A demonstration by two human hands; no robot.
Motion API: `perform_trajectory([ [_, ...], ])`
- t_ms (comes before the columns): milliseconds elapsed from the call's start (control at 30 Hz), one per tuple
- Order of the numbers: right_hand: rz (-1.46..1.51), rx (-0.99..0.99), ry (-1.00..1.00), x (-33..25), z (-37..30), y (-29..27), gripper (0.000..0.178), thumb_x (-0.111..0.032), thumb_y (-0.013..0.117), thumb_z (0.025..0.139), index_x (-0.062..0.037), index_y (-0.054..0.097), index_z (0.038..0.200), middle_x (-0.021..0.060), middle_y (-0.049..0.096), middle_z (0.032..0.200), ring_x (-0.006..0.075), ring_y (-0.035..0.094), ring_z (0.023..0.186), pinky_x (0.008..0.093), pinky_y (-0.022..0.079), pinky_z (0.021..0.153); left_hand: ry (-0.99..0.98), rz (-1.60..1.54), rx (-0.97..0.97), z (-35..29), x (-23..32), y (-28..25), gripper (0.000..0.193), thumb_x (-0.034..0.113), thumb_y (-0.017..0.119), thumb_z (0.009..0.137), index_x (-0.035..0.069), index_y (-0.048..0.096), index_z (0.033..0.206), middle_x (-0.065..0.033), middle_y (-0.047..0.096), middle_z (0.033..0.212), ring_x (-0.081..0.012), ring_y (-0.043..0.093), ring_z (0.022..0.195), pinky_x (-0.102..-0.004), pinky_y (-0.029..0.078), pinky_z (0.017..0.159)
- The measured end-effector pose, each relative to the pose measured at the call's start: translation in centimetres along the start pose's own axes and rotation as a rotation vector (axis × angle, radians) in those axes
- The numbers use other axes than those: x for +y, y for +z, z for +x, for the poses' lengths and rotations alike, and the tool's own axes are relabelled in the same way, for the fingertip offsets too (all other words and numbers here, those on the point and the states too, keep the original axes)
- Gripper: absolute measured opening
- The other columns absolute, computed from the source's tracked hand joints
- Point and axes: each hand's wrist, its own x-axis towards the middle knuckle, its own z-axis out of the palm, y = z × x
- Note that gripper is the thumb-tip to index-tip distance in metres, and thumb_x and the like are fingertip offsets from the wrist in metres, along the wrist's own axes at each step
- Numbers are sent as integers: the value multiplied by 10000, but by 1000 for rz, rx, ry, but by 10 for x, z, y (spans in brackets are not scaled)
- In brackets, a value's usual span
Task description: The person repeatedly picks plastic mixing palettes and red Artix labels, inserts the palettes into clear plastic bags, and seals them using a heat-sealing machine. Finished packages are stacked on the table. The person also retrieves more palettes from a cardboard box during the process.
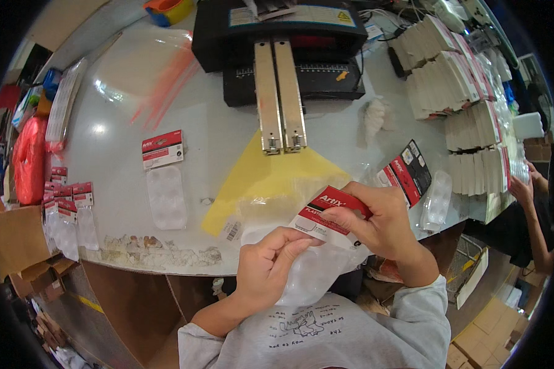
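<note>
Close to my body, both hands hold a red and white cardboard header card point(317, 229), tilted. My right hand point(381, 221) pinches its upper right part between thumb and fingers. At its lower left edge, my left hand point(266, 264) is closed, with thumb and forefinger pressed together where the card meets a clear plastic blister point(311, 273). The blister hangs below the card, in front of my grey shirt. Beyond my hands, clear plastic lies over a yellow sheet point(240, 190). Right of my right hand rest a red and black card point(407, 172) and another clear blister point(437, 200).
A black machine point(277, 37) with two metal bars point(280, 98) stands at the back. One carded blister pack point(165, 190) lies left, with several more packs point(68, 203) at the far left edge. Stacked cards point(455, 80) line the right. Another person's hand point(524, 187) shows at far right.
</note>
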Motion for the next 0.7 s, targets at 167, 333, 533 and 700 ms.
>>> perform_trajectory([
  [167,4,-39,-120,5,10,6,223,-231,771,736,-33,680,785,64,555,541,159,493,428,260,358,431,40,131,85,0,-7,-6,169,164,571,929,23,660,906,12,526,563,-24,410,508,-205,331,460],
  [333,-18,-222,-47,13,12,-2,241,-239,784,721,-31,682,788,51,592,561,145,546,449,244,376,432,139,181,127,1,-8,-6,159,153,585,918,14,652,882,18,488,551,-34,364,490,-210,291,444],
  [533,465,-135,422,26,2,-1,187,-153,706,810,14,687,892,65,659,687,99,609,546,224,452,458,203,73,447,6,-14,-15,227,148,565,932,-36,613,807,44,494,639,-29,363,586,-193,289,505],
  [700,699,-231,546,31,-11,5,171,-116,631,875,42,675,926,72,659,721,95,629,588,205,469,473,191,61,457,11,-26,-17,235,152,549,942,-39,595,813,32,506,677,-33,373,627,-191,299,531],
])
